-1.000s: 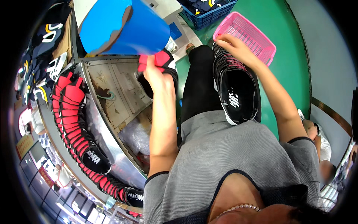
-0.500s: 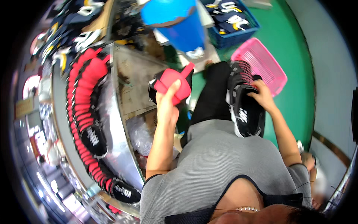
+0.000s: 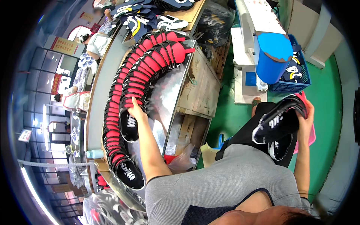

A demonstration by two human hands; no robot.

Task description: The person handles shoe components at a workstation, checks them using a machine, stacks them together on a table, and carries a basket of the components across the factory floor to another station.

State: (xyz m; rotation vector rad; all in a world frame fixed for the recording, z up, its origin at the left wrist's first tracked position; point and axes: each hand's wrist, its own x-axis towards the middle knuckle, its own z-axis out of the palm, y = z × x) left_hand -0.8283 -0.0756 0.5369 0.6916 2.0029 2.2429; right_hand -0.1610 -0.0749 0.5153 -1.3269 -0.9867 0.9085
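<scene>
Right of the bench (image 3: pixel 198 90), our right hand (image 3: pixel 306 112) grips a black shoe (image 3: pixel 283 116) slanting leftward toward us, partly covering a second shoe (image 3: pixel 279 149). Over the bench, our left hand (image 3: pixel 137 111), the nearer, touches the inner row's (image 3: pixel 144 84) end; we cannot tell if it grips. The row curves lengthwise away. Farther right of the bench: a blue crate (image 3: pixel 289 88).

Two nested shoe rows (image 3: pixel 139 79), one blue crate (image 3: pixel 289 87), one pink basket (image 3: pixel 312 135)
</scene>
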